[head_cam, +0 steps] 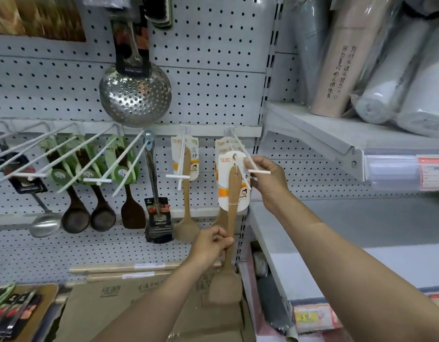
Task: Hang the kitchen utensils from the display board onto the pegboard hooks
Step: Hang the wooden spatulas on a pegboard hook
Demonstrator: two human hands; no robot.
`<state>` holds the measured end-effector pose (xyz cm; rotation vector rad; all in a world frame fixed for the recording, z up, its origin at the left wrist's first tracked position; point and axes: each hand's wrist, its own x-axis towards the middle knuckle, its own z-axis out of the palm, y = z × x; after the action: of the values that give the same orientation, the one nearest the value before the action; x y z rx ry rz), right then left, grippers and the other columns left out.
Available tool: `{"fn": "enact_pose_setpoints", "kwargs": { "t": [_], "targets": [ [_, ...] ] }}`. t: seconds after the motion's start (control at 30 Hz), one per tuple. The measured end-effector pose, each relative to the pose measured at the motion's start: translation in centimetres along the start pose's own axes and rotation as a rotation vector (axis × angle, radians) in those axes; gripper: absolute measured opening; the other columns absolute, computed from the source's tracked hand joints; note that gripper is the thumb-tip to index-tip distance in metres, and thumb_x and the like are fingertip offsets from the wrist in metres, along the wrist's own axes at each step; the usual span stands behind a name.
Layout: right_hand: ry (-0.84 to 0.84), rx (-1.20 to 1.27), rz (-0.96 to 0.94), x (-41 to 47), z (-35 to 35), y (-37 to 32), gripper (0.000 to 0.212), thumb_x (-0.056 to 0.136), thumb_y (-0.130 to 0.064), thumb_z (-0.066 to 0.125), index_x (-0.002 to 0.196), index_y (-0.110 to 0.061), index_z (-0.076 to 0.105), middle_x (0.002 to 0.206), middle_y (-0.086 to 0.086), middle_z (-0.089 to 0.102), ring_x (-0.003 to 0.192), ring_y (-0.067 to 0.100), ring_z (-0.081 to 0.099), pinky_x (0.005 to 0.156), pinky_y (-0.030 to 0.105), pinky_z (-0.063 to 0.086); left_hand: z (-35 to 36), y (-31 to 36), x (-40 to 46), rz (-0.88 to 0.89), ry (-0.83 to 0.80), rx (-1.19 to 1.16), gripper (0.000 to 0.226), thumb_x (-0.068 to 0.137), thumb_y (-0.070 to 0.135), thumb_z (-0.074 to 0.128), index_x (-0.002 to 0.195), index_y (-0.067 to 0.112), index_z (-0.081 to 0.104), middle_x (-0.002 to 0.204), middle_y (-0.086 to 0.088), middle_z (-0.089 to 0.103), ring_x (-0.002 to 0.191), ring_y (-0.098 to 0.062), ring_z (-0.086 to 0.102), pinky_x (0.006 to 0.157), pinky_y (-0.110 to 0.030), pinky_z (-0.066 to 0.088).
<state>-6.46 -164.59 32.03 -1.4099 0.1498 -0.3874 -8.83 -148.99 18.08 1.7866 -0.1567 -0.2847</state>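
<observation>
We are logging a pale grey pegboard (213,45) dotted with dark holes; white wire hooks (97,154); a shiny silver perforated skimmer (135,95); two dark brown wooden ladles (76,218); a light tan wooden spatula (229,243) on a white card with orange band (234,183); green leaf-print cards (119,156).

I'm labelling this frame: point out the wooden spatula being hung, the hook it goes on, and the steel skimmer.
wooden spatula (231,218): head view, on its handle.
hook (259,172): head view, front crossbar.
steel skimmer (135,95): head view, perforated bowl.
</observation>
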Motion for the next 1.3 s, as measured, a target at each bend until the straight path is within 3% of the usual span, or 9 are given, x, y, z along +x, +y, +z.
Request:
{"fn": "enact_pose_setpoints", "kwargs": {
  "t": [0.2, 0.53, 0.67, 0.77, 0.87, 0.97, 1.13, 1.23, 1.3],
  "targets": [
    [-0.028, -0.064, -0.057, 2.5, 0.4, 0.6, 0.01, 0.092, -0.015, 0.07, 0.083, -0.016, 0.073, 0.075, 0.001, 0.07, 0.073, 0.021, 0.062, 0.067, 0.034, 0.049, -0.5, -0.2, 3.3, 0.065, 0.025, 0.061, 0.018, 0.084, 0.016, 0.075, 0.073, 0.019, 0.061, 0.065, 0.004, 0.063, 0.069, -0.011, 0.061, 0.069, -0.023, 0.051],
    [-0.044, -0.021, -0.063, 3.2, 0.3, 1.5, 0.012, 0.093, -0.013, 0.069, 0.082, -0.017, 0.072, 0.074, -0.003, 0.073, 0.07, 0.015, 0.067, 0.076, 0.039, 0.054, -1.0, -1.0, 5.3, 0.01, 0.027, 0.043, 0.013, 0.085, 0.015, 0.075, 0.079, 0.014, 0.063, 0.075, -0.003, 0.069, 0.075, -0.017, 0.067, 0.078, -0.035, 0.058],
    [-0.038, -0.06, -0.052, 2.7, 0.3, 1.7, 0.006, 0.096, -0.016, 0.066, 0.095, -0.015, 0.071, 0.081, -0.002, 0.074, 0.072, 0.012, 0.067, 0.07, 0.03, 0.057, -0.6, -0.6, 4.2, -0.012, 0.02, 0.03, 0.011, 0.087, 0.013, 0.072, 0.081, 0.017, 0.064, 0.075, -0.001, 0.065, 0.071, -0.014, 0.059, 0.068, -0.028, 0.052],
    [-0.022, -0.202, 0.04, 1.6, 0.0, 1.8, 0.019, 0.096, -0.022, 0.067, 0.114, -0.015, 0.069, 0.091, -0.004, 0.071, 0.074, 0.004, 0.066, 0.067, 0.025, 0.057, -0.6, -0.5, 2.9, -0.017, 0.021, 0.079, 0.01, 0.088, 0.014, 0.071, 0.096, 0.018, 0.067, 0.091, -0.001, 0.067, 0.083, -0.013, 0.061, 0.078, -0.027, 0.051],
    [-0.049, -0.383, 0.163, 0.2, -1.1, 2.6, 0.042, 0.095, -0.028, 0.069, 0.134, -0.018, 0.057, 0.114, -0.001, 0.067, 0.108, 0.018, 0.063, 0.096, 0.043, 0.055, -0.9, 0.2, 1.5, -0.004, 0.057, 0.128, 0.024, 0.088, 0.015, 0.072, 0.11, 0.014, 0.066, 0.104, 0.001, 0.068, 0.099, -0.015, 0.063, 0.082, -0.023, 0.052],
    [-0.11, -0.674, 0.212, -1.8, -2.3, 2.8, 0.06, 0.094, -0.034, 0.068, 0.147, -0.016, 0.044, 0.142, 0.007, 0.054, 0.126, 0.027, 0.054, 0.106, 0.043, 0.047, -2.0, 1.6, -0.4, 0.023, 0.145, 0.283, 0.039, 0.083, 0.021, 0.077, 0.12, 0.014, 0.066, 0.116, 0.001, 0.068, 0.107, -0.015, 0.063, 0.094, -0.028, 0.051],
    [-0.376, -1.263, -0.071, -5.5, -2.4, 0.7, 0.063, 0.094, -0.038, 0.067, 0.149, -0.021, 0.041, 0.149, 0.008, 0.049, 0.132, 0.027, 0.051, 0.103, 0.038, 0.046, -5.9, 4.8, -5.5, 0.064, 0.162, 0.616, 0.059, 0.081, 0.023, 0.078, 0.135, 0.022, 0.054, 0.135, -0.004, 0.057, 0.113, -0.022, 0.059, 0.082, -0.025, 0.047],
    [-0.528, -1.491, -0.244, -7.7, -0.9, -1.1, 0.064, 0.094, -0.04, 0.065, 0.151, -0.027, 0.038, 0.146, 0.009, 0.049, 0.13, 0.029, 0.05, 0.1, 0.041, 0.047, -9.0, 6.5, -9.3, 0.109, 0.229, 0.868, 0.069, 0.08, 0.027, 0.08, 0.14, 0.022, 0.048, 0.137, -0.006, 0.053, 0.123, -0.026, 0.053, 0.097, -0.038, 0.048],
    [-0.583, -1.546, -0.343, -9.3, 0.6, -2.2, 0.064, 0.095, -0.042, 0.064, 0.151, -0.027, 0.037, 0.151, 0.007, 0.045, 0.136, 0.029, 0.045, 0.104, 0.044, 0.046, -11.1, 7.3, -12.1, 0.125, 0.284, 0.964, 0.068, 0.079, 0.033, 0.079, 0.139, 0.024, 0.049, 0.132, -0.004, 0.055, 0.122, -0.027, 0.051, 0.099, -0.042, 0.047]
  ]
}}
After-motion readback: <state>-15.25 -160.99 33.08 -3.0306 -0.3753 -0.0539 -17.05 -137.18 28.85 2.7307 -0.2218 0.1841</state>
